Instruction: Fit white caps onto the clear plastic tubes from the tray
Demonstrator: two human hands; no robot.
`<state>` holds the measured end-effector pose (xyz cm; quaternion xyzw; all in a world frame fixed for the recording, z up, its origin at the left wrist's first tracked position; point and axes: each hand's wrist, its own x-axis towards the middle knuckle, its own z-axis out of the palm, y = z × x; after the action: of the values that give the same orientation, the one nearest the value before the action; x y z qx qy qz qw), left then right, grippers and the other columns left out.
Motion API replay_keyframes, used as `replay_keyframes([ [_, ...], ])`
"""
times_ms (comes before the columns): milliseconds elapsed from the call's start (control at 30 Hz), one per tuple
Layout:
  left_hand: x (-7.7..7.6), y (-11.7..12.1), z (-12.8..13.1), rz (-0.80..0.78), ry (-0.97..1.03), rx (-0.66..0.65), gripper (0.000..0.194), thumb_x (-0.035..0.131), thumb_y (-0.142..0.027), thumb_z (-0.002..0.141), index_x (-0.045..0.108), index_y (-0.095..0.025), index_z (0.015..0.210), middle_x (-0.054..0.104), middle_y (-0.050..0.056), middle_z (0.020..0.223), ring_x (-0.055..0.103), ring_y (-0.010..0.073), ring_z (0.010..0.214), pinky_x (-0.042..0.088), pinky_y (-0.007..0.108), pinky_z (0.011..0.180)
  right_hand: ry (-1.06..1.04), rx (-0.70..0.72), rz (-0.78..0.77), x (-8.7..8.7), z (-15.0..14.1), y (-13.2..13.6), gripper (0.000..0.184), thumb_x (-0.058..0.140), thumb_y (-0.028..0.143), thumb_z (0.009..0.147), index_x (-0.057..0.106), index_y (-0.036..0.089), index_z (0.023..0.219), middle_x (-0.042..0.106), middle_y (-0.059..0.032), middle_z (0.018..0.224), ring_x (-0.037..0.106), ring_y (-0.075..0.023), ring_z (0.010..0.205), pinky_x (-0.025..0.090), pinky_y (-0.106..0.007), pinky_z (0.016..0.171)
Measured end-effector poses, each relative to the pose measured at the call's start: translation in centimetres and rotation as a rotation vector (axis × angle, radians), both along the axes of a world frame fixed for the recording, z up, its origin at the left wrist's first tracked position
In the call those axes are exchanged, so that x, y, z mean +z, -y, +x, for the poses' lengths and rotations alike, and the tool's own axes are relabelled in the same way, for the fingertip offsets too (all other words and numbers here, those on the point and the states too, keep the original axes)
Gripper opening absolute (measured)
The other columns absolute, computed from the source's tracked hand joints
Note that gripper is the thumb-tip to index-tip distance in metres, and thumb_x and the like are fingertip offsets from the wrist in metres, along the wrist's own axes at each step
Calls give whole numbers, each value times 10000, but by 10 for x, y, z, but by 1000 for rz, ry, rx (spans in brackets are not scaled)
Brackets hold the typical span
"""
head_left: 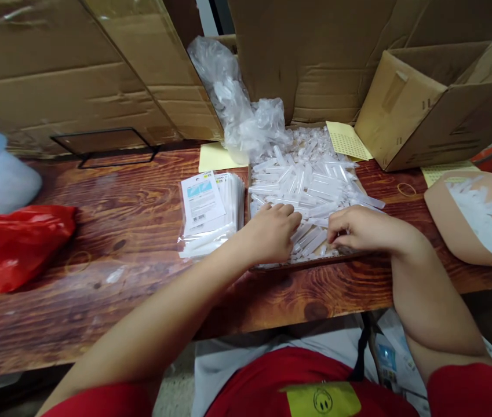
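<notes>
A shallow cardboard tray (302, 264) on the table holds a heap of narrow translucent plastic pieces (302, 176). My left hand (274, 231) is over the tray's front left part, its fingers curled down among the pieces; whatever they grip is hidden. Over the front right part, my right hand (352, 229) is closed, thumb against bent fingers, and anything held there is too small to make out. Close by my left forearm lies a stack of clear packets with printed cards (204, 202).
Crumpled clear plastic bags (246, 110) lie behind the heap. An open cardboard box (419, 110) stands at the back right, near a beige container (449, 226) of white pieces. Leftward are a red plastic bag (19, 243) and a black wire stand (106, 147).
</notes>
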<state>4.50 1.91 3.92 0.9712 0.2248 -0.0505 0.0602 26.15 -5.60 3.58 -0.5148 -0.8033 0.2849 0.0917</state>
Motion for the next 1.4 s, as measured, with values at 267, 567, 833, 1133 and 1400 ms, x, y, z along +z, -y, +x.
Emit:
replay_keyframes([
  [267,-21,28,19,-17,88,137,362,572,-371,851,566,-140,1129,599,174,1132,576,366,1076,453,511,899,244,-60,-21,-4,-11,1,250,596,36,735,770,199,809,758,-59,851,681,-215,803,471,-289,742],
  [567,-18,16,28,43,23,113,324,542,-314,850,620,-127,1103,587,210,1166,548,385,1091,441,514,864,284,25,39,-13,-34,1,319,551,27,777,777,219,894,741,-85,1046,679,-248,911,439,-300,722],
  [833,-29,12,29,166,57,3,279,421,-180,901,626,-68,1054,587,247,1146,518,375,1104,426,476,814,383,-21,92,-13,-35,0,147,554,108,788,663,170,864,720,-118,964,666,-259,852,407,-314,681],
  [1133,-12,-10,-10,-88,157,159,279,412,-322,969,617,-134,938,541,110,988,508,270,1016,422,454,973,383,-50,106,-13,-35,-3,165,519,113,853,667,179,884,711,-101,969,659,-239,860,397,-305,690],
  [1400,-16,-15,-34,-1087,746,542,314,623,-391,783,721,-191,1005,616,37,875,504,161,722,407,314,679,177,-46,249,-19,-34,-6,79,561,124,770,621,174,784,673,-60,782,598,-182,692,404,-282,631],
])
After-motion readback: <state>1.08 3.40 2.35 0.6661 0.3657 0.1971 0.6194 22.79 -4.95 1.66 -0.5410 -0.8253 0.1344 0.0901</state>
